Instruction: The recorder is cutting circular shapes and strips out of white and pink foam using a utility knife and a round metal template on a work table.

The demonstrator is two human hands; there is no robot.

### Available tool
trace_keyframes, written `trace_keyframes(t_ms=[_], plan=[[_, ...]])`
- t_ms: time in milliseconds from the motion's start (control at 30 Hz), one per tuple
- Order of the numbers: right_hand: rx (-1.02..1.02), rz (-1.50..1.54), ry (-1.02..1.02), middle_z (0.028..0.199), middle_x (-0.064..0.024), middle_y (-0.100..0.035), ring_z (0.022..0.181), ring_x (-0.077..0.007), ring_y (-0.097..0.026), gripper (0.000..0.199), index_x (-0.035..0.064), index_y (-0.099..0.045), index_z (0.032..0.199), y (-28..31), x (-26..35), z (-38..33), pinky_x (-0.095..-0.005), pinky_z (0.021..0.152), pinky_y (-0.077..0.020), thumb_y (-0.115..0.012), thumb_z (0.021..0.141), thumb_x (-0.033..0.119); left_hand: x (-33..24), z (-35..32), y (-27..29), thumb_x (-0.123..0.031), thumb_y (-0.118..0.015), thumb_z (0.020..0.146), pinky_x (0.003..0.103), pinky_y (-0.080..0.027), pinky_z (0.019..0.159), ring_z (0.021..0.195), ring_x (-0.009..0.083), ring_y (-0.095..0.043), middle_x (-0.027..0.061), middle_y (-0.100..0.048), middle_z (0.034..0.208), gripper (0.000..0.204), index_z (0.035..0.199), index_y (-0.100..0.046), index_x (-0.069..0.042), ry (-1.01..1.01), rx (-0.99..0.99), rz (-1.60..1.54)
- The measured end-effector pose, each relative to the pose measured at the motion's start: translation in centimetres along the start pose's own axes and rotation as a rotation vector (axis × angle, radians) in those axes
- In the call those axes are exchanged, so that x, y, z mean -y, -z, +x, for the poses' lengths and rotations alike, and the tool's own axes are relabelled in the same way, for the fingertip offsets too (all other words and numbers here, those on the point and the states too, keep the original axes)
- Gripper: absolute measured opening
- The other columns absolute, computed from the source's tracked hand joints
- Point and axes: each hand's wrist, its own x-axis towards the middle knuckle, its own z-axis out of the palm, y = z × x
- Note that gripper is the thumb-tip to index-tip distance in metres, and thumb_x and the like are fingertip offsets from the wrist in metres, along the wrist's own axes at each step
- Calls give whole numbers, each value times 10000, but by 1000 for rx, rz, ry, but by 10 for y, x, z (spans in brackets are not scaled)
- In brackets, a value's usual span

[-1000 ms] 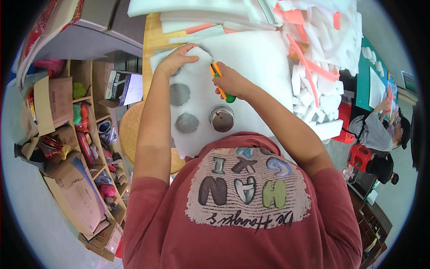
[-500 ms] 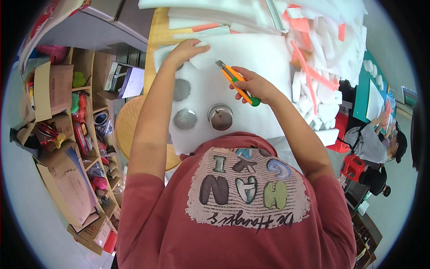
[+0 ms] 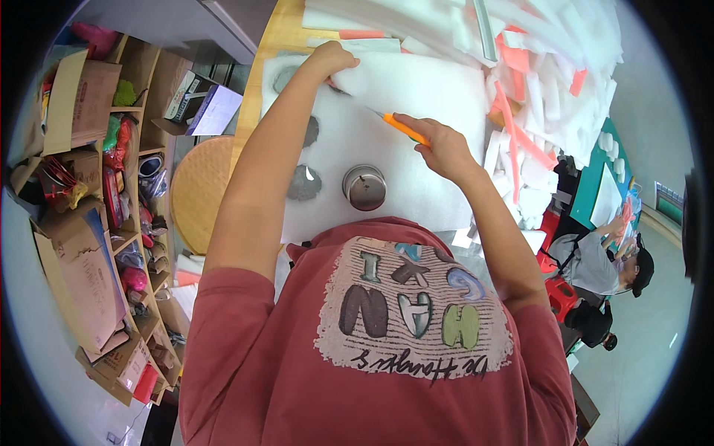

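Observation:
A large white foam sheet [image 3: 416, 97] lies on the wooden table [image 3: 277, 33], with round cut-out holes [image 3: 305, 182] along its left side. My left hand [image 3: 333, 58] presses down on the sheet's far left corner. My right hand [image 3: 440, 141] grips an orange utility knife [image 3: 401, 126], its blade tip pointing left onto the foam close to my left hand. A round metal weight [image 3: 364, 187] stands on the sheet near my chest.
A heap of white and pink foam offcuts [image 3: 550, 82] covers the table's right side. A round wooden stool [image 3: 199, 192] and shelves with cardboard boxes [image 3: 89, 223] stand at left. Another person [image 3: 602, 260] sits at lower right.
My left hand has slid further up the sheet. My right hand with the knife has moved up and right, then lowered the blade toward the foam's upper part.

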Motion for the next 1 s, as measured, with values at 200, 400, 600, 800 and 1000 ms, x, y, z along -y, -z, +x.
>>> trace_keyframes(t_ms=[200, 400, 600, 800, 1000], plan=[[-66, -235, 96, 915, -60, -603, 795, -235, -610, 598, 307, -504, 1239, 11, 23, 16, -350, 638, -504, -517, 741, -25, -6, -5, -3, -264, -628, 771, 379, -526, 474, 631, 295, -632, 177, -633, 860, 375, 912, -610, 83, -19, -31, 21], [-58, -358, 158, 885, -85, -596, 781, -235, -610, 565, 308, -520, 1225, 8, 32, 32, -333, 635, -503, -487, 761, -13, -13, -11, -5, -230, -570, 718, 378, -542, 504, 683, 301, -648, 210, -634, 884, 359, 897, -624, 75, -27, -70, 139], [-3, -484, 125, 863, -100, -590, 788, -241, -609, 499, 312, -518, 1230, 12, 40, 44, -324, 646, -508, -474, 809, 47, -10, -10, -9, -202, -532, 707, 378, -544, 555, 686, 308, -647, 203, -644, 871, 340, 887, -633, 68, -46, -124, 151], [49, -544, 97, 913, -108, -584, 785, -239, -610, 483, 313, -499, 1247, 12, 40, 49, -323, 666, -512, -471, 830, 71, -20, -18, -8, -171, -489, 726, 342, -517, 627, 693, 254, -649, 146, -659, 848, 296, 911, -653, -8, -11, -91, 331], [126, -540, -3, 929, -116, -584, 798, -255, -616, 489, 305, -462, 1269, 14, 53, 47, -339, 672, -510, -473, 835, 81, -6, -5, -14, -287, -523, 782, 355, -513, 513, 533, 278, -625, 199, -649, 804, 381, 872, -630, 68, -59, -103, 270]])
